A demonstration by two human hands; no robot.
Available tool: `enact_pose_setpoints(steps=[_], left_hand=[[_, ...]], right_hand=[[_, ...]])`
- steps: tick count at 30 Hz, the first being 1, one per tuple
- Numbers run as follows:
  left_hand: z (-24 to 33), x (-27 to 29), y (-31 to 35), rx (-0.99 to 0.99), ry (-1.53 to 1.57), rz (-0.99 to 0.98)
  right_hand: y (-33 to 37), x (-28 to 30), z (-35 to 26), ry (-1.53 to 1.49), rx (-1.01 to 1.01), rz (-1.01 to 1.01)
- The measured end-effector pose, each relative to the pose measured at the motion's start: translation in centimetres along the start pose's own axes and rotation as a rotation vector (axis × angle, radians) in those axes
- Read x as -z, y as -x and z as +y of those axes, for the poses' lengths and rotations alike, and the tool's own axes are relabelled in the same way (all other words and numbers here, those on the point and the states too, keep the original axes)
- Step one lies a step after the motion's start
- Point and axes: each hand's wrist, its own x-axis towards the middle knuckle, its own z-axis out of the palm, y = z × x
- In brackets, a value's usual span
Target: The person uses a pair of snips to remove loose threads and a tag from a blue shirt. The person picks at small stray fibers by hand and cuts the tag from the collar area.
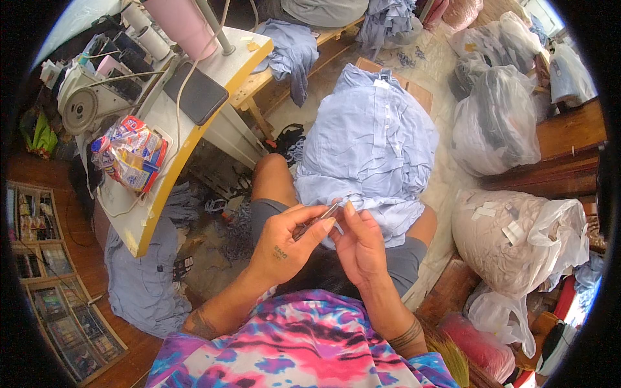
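Observation:
My left hand [284, 246] is closed around small metal thread snips [332, 211], whose shiny tips point up and right toward my other hand. My right hand [359, 246] pinches an edge of a light blue shirt [369, 149] between thumb and fingers, close to those tips. The shirt spreads away from me over my lap and between my knees, its button placket and collar label facing up. It seems to lie on a pile of similar cloth. The exact spot between my fingertips is too small to make out.
To the left stands a sewing table [223, 77] with a sewing machine [81, 107], a phone [194, 92], a pink tumbler [181, 26] and a snack packet [132, 155]. Blue garments [145, 278] lie below it. Stuffed plastic bags [495, 119] line the right side.

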Motion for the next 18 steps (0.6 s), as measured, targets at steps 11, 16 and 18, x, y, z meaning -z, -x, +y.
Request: enact_pose_setpoints(steps=[11,16,18], left_hand=[[0.6,0.5,0.0,-0.043,-0.138,-0.006],[0.5,0.3,0.1,-0.047,-0.104,0.018],[0.1,0.3,0.0,-0.067,-0.102,0.033]], right_hand=[[0.0,0.4,0.6,0.111,0.089,0.004],[-0.1,0.8,0.8,0.205,0.178,-0.029],[-0.2,1.0,1.0,0.256,0.205,-0.04]])
